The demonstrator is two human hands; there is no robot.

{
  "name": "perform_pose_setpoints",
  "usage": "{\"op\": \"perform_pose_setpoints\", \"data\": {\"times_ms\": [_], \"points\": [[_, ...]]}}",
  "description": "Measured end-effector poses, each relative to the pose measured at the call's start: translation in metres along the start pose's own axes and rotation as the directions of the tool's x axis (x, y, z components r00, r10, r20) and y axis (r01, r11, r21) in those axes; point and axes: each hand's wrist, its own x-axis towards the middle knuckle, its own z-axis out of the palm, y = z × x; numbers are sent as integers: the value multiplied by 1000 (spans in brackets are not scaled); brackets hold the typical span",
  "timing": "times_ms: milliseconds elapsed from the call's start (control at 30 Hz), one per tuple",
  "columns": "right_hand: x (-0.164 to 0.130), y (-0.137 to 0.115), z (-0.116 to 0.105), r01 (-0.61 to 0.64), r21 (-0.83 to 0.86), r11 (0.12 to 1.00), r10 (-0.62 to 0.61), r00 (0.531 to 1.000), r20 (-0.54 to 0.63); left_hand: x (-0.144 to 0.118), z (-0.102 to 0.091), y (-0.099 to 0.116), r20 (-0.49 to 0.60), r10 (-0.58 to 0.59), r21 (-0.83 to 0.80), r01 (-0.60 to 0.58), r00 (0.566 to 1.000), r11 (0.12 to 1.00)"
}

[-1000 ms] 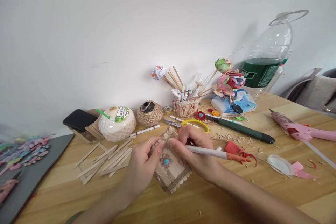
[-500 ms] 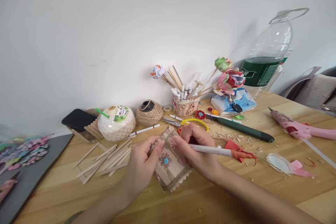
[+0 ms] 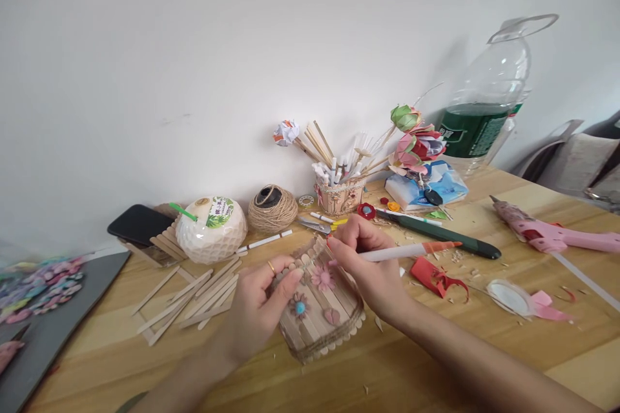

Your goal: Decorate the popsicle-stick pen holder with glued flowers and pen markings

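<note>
Both: left hand (image 3: 261,300) fingers grip ribbed popsicle-stick box (image 3: 320,306); right hand (image 3: 371,264) pinches slim pen (image 3: 407,250)

Two hands, bare, no gloves. Left hand (image 3: 259,306): one thin gold ring (image 3: 272,267) on a finger. Right hand (image 3: 371,268): no jewellery visible. Forearms bare, no sleeves, entering from lower frame edge.

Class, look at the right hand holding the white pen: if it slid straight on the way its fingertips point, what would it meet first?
The right hand points left and slightly down over the stick box, so it would probably first meet the left hand gripping the box's left side. Depth is unclear.
</note>
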Motion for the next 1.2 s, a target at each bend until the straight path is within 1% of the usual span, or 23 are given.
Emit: {"op": "perform_pose_setpoints", "data": {"times_ms": [67,167,333,433,600,800,900,1000,1067,1133,1200], "points": [[-2,-3,1,43,-62,997,-42,999,21,-1,0,0,15,61,54,-62,998,997],[-5,-8,3,87,-105,991,-80,995,65,-2,0,1,34,116,109,-119,993,987],[-7,-13,2,128,-172,977,-112,989,100,-4,0,4,56,175,163,-182,983,970],[-7,-12,1,126,-194,973,-102,986,130,-4,1,4,57,186,178,-193,981,965],[-7,-13,2,81,-172,982,-50,983,177,-4,1,4,66,173,171,-182,983,968],[-3,-16,3,1,-112,994,15,991,136,-4,1,3,49,174,187,-181,983,966],[-2,-17,3,-56,-47,997,64,983,174,-4,1,3,40,182,196,-186,982,963],[-2,-16,3,-151,48,987,139,971,193,-4,1,3,32,185,204,-188,982,961],[-2,-15,3,-191,83,978,175,970,169,-4,1,3,30,186,207,-188,982,960],[-3,-14,3,-204,84,975,192,972,133,-4,1,4,29,182,207,-184,983,961],[-2,-13,4,-212,85,974,201,972,120,-4,1,4,24,173,205,-174,985,963]]}}
